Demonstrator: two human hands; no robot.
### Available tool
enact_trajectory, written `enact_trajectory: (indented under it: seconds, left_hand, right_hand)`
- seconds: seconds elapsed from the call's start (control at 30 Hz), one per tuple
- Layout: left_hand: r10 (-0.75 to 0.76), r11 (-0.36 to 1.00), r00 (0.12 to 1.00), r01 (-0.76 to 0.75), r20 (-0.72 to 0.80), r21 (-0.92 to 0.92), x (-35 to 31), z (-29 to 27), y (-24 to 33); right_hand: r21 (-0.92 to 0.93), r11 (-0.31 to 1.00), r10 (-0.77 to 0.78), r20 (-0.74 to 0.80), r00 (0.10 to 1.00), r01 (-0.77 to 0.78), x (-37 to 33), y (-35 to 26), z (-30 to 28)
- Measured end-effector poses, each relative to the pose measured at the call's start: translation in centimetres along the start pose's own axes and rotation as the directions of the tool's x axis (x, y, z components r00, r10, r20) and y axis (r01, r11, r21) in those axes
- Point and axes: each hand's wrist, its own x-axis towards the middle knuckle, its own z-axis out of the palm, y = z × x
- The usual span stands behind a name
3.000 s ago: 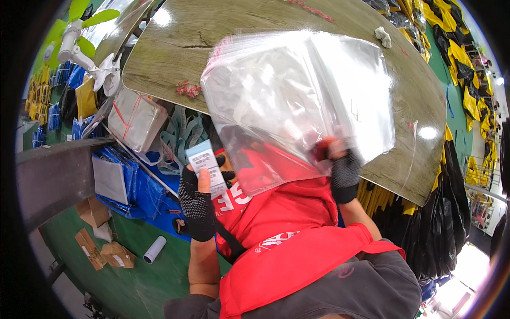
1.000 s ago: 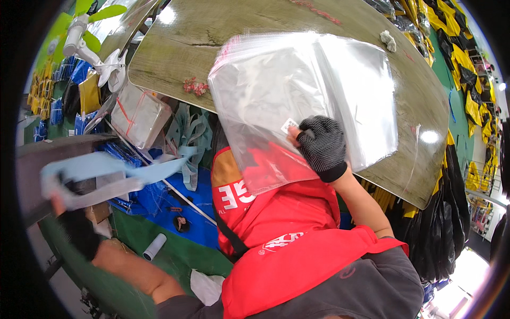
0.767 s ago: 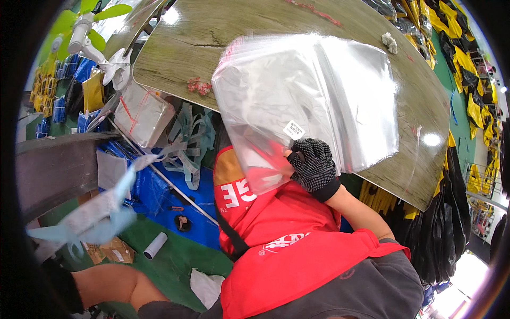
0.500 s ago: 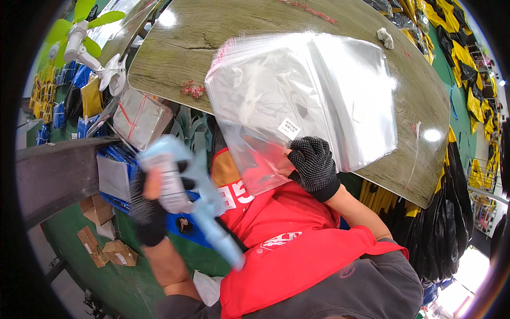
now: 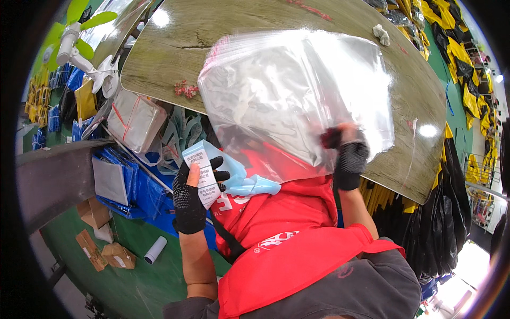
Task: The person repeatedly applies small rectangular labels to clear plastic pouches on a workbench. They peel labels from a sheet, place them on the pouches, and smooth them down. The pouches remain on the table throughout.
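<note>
My left hand (image 5: 192, 199), in a black dotted glove with bare fingertips, pinches a strip of white printed labels (image 5: 204, 179). The strip's pale blue backing (image 5: 247, 182) trails to the right across my red apron (image 5: 276, 212). A stack of clear plastic bags (image 5: 255, 95) lies fanned on the table, its near edge hanging over my lap. Over the right part of that stack is my right hand (image 5: 348, 159), gloved the same way. Its fingers are smeared by motion, so whether they grip a bag is unclear.
The wood-grain table (image 5: 164, 58) has red scraps (image 5: 186, 89) and a crumpled white wad (image 5: 381, 35) on it. A green fan (image 5: 74, 37) is clipped at its left edge. Wrapped packs (image 5: 135, 119) sit below left; a white tube (image 5: 155, 250) and cartons (image 5: 118, 255) lie on the floor.
My left hand has moved right with the label strip, now held steadier. My right hand has shifted right from the bags' near edge. The white label on the top bag no longer shows.
</note>
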Motion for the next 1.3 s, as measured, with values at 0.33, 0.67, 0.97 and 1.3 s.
enact_trajectory:
  seconds: [0.33,0.67,0.97,1.3]
  left_hand:
    - [-0.041,0.998,0.982,0.032,0.186,0.053,-1.8,4.8,-0.4]
    - [-0.128,0.927,0.961,0.028,0.245,0.375,-3.6,3.6,0.3]
    - [-0.112,0.759,0.934,-0.139,0.338,0.636,-3.1,3.7,0.7]
    - [-0.142,0.779,0.929,-0.109,0.343,0.617,-3.1,3.0,0.0]
  right_hand:
    - [-0.303,0.793,-0.485,0.210,0.849,0.529,-5.1,-6.7,3.0]
    - [-0.032,0.938,-0.239,0.661,0.712,0.344,-4.2,-5.1,8.6]
    - [-0.065,0.897,-0.237,0.765,0.599,0.438,-3.1,-3.8,7.0]
    - [-0.012,0.789,-0.358,0.804,0.476,0.614,-2.2,-4.2,7.7]
